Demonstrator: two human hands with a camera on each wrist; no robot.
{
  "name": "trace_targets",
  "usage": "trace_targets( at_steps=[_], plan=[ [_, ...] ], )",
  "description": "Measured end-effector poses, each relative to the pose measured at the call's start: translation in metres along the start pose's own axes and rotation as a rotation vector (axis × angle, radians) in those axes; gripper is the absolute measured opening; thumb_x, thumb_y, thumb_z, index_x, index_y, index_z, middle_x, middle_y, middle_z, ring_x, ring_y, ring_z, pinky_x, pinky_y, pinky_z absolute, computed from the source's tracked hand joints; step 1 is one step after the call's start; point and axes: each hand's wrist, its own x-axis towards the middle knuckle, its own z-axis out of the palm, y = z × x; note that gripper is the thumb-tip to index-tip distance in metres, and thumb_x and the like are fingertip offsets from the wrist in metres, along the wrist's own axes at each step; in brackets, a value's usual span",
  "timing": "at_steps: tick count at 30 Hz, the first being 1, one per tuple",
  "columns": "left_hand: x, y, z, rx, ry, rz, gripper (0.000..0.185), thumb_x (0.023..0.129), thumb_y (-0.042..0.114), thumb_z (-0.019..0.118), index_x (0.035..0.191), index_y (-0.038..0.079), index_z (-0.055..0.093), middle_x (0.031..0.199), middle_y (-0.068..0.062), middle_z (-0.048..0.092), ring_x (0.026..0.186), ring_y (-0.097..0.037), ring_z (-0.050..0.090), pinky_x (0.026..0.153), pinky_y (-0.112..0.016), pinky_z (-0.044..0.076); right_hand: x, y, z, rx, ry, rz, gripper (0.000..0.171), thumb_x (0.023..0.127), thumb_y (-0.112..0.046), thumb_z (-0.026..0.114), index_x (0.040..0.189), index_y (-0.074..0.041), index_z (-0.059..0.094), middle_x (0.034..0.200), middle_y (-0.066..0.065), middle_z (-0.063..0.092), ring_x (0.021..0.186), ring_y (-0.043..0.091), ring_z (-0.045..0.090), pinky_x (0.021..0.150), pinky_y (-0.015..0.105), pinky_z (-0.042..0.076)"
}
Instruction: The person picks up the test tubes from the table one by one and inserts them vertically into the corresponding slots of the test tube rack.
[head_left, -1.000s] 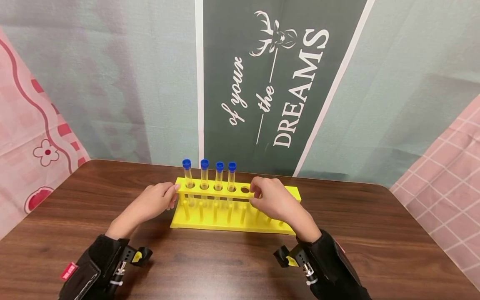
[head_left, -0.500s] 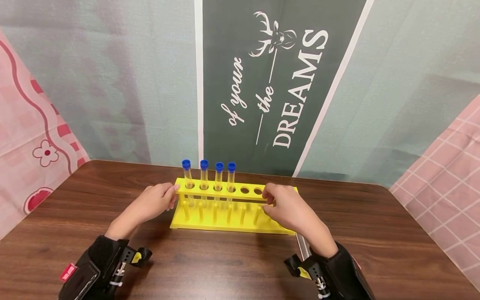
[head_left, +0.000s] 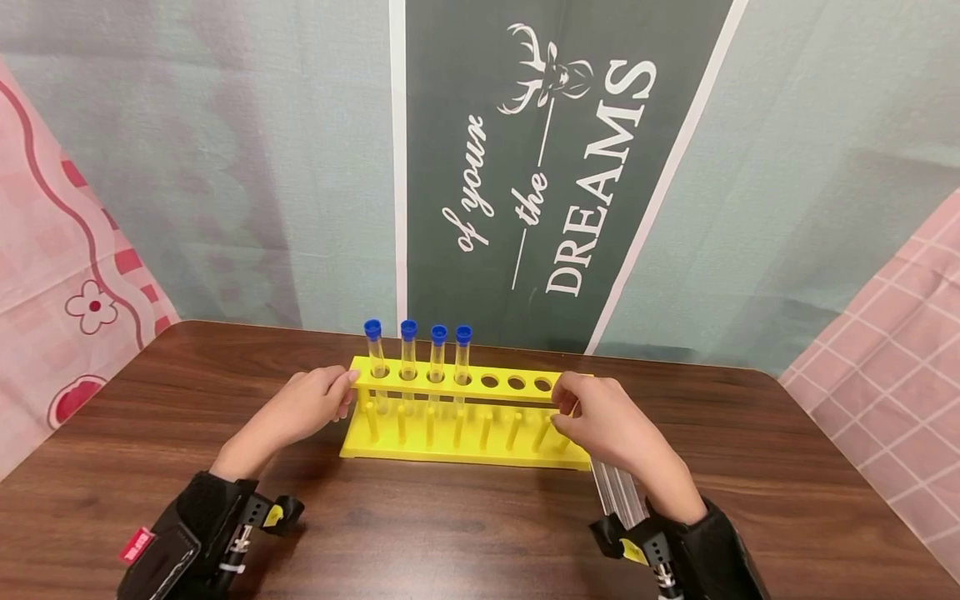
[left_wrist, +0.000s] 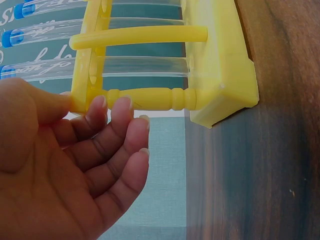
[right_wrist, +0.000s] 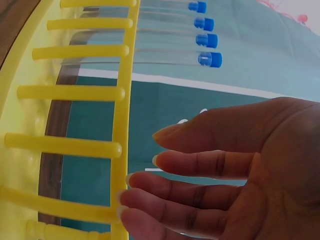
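Note:
A yellow tube rack stands on the brown table. Several clear tubes with blue caps stand upright in its left holes; three holes to the right of them show empty. My left hand is at the rack's left end: in the left wrist view its thumb and nearly straight fingers touch the top plate and the corner post of the rack. My right hand is at the right end. The right wrist view shows its straight fingers reaching the top plate's edge.
Some clear tubes lie flat on the table beside my right wrist, partly hidden by it. A printed cloth backdrop hangs close behind the rack. The table edge runs near on the right.
My right hand slid rightward along the rack from its middle to the right end, uncovering three empty holes and the tubes lying on the table. The left hand and the rack stayed put.

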Motion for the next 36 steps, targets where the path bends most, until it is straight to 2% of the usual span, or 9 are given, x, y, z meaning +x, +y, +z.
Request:
trace_targets(
  at_steps=[15, 23, 36],
  plan=[
    [0.000, -0.001, 0.000, 0.002, 0.010, 0.018, 0.032, 0.099, 0.022, 0.039, 0.076, 0.005, 0.051, 0.061, -0.002, 0.047, 0.054, -0.016, 0.041, 0.053, -0.029, 0.034, -0.004, 0.015, -0.001, 0.013, 0.009, 0.029, 0.010, 0.078, -0.002, 0.063, 0.087, -0.001, 0.060, 0.075, 0.003, 0.057, 0.068, 0.015, 0.051, 0.062, 0.030, 0.044],
    [0.001, -0.002, 0.000, -0.001, 0.010, 0.020, 0.030, 0.099, 0.020, 0.040, 0.075, 0.005, 0.051, 0.061, -0.002, 0.046, 0.054, -0.016, 0.041, 0.053, -0.030, 0.035, -0.005, 0.025, -0.006, 0.013, 0.029, 0.026, 0.006, 0.077, -0.002, 0.062, 0.082, -0.003, 0.058, 0.072, 0.001, 0.055, 0.066, 0.015, 0.049, 0.060, 0.031, 0.042],
    [0.000, -0.001, 0.000, -0.003, 0.003, 0.011, 0.030, 0.099, 0.021, 0.040, 0.078, 0.003, 0.052, 0.062, -0.002, 0.047, 0.056, -0.016, 0.042, 0.054, -0.030, 0.035, -0.003, 0.049, -0.008, -0.006, -0.006, 0.110, 0.005, 0.078, -0.004, 0.061, 0.077, -0.005, 0.056, 0.069, 0.002, 0.049, 0.061, 0.017, 0.044, 0.054, 0.031, 0.036]
  ],
)
